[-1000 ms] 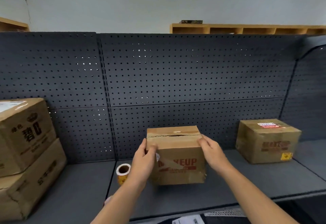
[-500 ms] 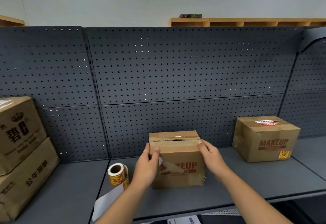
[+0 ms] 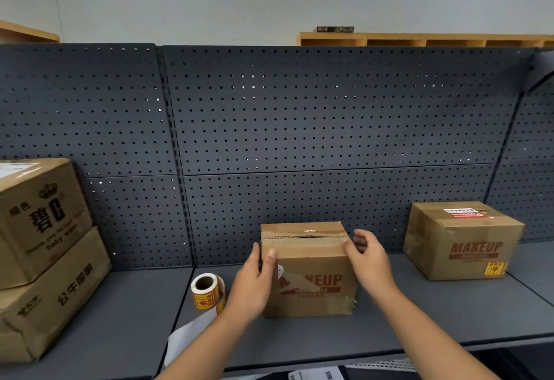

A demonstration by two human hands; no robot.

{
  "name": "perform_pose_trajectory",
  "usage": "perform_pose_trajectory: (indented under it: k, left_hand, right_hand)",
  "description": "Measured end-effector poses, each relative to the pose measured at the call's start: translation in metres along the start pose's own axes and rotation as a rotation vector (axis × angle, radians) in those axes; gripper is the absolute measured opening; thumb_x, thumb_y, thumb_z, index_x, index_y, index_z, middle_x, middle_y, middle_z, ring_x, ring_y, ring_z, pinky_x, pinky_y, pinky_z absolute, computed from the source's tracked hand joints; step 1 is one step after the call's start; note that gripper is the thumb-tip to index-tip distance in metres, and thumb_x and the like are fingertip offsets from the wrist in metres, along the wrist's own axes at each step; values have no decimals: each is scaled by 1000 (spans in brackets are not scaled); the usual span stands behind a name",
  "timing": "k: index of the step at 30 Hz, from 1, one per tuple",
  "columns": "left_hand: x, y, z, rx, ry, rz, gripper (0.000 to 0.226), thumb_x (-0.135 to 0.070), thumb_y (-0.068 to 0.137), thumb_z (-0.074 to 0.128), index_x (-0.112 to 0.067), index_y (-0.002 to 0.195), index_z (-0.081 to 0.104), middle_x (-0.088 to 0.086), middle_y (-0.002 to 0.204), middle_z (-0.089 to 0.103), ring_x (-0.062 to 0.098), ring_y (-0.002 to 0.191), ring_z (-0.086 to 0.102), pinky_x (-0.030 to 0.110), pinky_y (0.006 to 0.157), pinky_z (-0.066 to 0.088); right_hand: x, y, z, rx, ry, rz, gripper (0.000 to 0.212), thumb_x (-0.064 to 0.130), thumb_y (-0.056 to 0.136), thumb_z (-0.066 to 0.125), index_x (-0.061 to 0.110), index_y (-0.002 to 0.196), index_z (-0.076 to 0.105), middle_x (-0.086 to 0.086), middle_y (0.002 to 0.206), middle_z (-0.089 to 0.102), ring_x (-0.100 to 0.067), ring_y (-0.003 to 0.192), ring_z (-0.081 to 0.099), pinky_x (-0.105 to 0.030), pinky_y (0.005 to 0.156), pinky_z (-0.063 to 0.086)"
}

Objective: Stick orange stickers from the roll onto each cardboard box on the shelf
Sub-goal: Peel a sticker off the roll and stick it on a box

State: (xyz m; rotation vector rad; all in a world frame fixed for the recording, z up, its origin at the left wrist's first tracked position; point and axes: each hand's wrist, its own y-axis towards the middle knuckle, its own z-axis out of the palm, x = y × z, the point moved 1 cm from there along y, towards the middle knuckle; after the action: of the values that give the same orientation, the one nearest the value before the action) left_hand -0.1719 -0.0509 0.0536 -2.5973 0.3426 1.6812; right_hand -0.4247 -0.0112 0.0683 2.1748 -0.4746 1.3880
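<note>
Here, the middle box (image 3: 311, 277) stands about halfway along the grey shelf (image 3: 419, 313), set back from its front edge, its front printed in red and partly covered by a torn label. The left hand (image 3: 254, 283) grips the box's upper left corner, thumb on the front face and fingers wrapped round the left side. The right hand (image 3: 370, 259) is at the upper right corner, thumb at the top edge. Its fingers are loosely curled and blurred, so I cannot tell whether it grips the box or only touches it.

The sticker roll (image 3: 207, 289) stands on edge just left of the left hand, and its white backing strip (image 3: 192, 334) trails to the shelf's front edge. Toward the right end of the shelf sits the right box (image 3: 467, 248), marked MAKEUP, with an orange sticker (image 3: 494, 268) at the lower right corner of its front. At the left end lie two stacked boxes (image 3: 45, 245), against the pegboard (image 3: 299, 116) behind the shelf.
</note>
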Motion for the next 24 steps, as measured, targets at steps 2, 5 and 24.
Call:
perform_pose_trajectory:
  k: [2, 5, 24]
  left_hand:
    - [10, 0, -4, -46, 30, 9, 78, -66, 102, 33, -23, 165, 18, -4, 167, 32, 17, 154, 28, 35, 123, 27]
    - [29, -3, -13, -196, 142, 49, 65, -56, 106, 30, -18, 159, 35, 0, 159, 43, 20, 149, 36, 34, 119, 29]
    - [116, -29, -64, -277, 707, -14, 25, -53, 100, 51, -32, 113, 57, -2, 101, 76, 22, 100, 69, 35, 81, 39]
  right_hand:
    - [8, -1, -1, -56, -79, -70, 40, 30, 100, 63, 15, 138, 58, 1, 130, 59, -19, 125, 52, -35, 99, 45]
    - [25, -12, 6, -88, -151, -220, 28, 21, 100, 61, 19, 127, 63, 8, 121, 58, -14, 125, 42, -31, 99, 39]
    - [42, -110, 121, 466, -343, -1036, 30, 11, 91, 59, 15, 119, 69, 5, 125, 61, -14, 128, 50, -25, 111, 40]
